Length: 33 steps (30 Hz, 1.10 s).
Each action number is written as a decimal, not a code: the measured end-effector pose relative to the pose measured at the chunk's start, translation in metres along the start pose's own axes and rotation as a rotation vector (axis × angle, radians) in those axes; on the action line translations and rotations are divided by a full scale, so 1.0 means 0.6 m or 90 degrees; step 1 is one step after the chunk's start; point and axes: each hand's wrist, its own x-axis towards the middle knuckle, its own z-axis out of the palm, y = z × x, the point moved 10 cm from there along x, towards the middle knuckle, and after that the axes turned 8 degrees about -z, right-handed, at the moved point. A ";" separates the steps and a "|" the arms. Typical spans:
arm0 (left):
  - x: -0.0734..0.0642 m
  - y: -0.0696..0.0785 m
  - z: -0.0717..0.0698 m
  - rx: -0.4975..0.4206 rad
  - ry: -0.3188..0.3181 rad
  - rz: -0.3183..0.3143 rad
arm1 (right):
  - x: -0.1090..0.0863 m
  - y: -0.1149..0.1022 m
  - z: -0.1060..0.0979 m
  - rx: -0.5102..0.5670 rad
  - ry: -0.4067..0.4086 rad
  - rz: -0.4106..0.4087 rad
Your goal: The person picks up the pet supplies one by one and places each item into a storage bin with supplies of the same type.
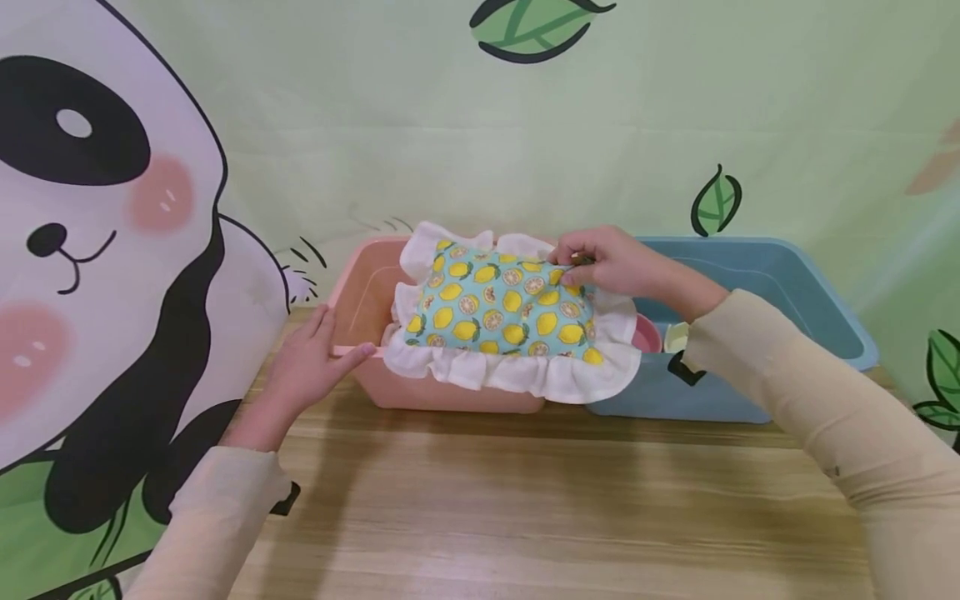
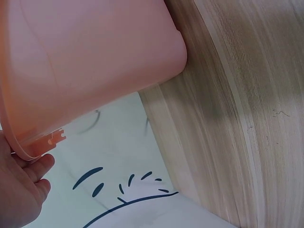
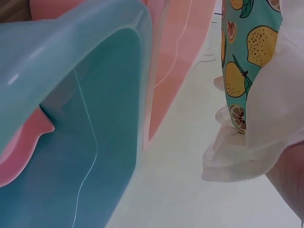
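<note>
A small cushion [image 1: 498, 300] with a yellow lemon print on light blue cloth and a white ruffled border hangs over the pink bin [image 1: 450, 395]. My right hand [image 1: 611, 262] pinches its upper right edge between thumb and fingers. In the right wrist view the cushion [image 3: 256, 52] is raised above the bins' rims, and its ruffle covers most of that hand. At the pink bin's left front corner, my left hand [image 1: 303, 358] grips the rim. The left wrist view shows its fingers [image 2: 40, 166] bent under that rim.
A blue bin [image 1: 675, 400] stands against the pink one's right side, holding a pink item [image 1: 647, 333] and a pale yellow-green item [image 1: 677, 337]. Both bins sit on a wood-grain table [image 1: 540, 500]. Behind them hangs a green backdrop [image 1: 375, 108] with a printed panda.
</note>
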 end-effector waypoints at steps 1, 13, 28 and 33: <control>0.001 -0.001 0.000 -0.003 -0.001 -0.003 | 0.002 0.001 0.000 0.001 0.002 0.003; 0.002 0.000 0.001 0.012 -0.006 -0.001 | 0.028 0.011 0.010 0.018 0.005 0.012; 0.002 -0.001 0.000 0.001 -0.002 -0.006 | 0.045 0.027 0.011 0.046 0.018 0.038; 0.002 -0.002 -0.001 -0.006 -0.004 -0.008 | 0.051 0.026 0.009 0.039 0.025 0.025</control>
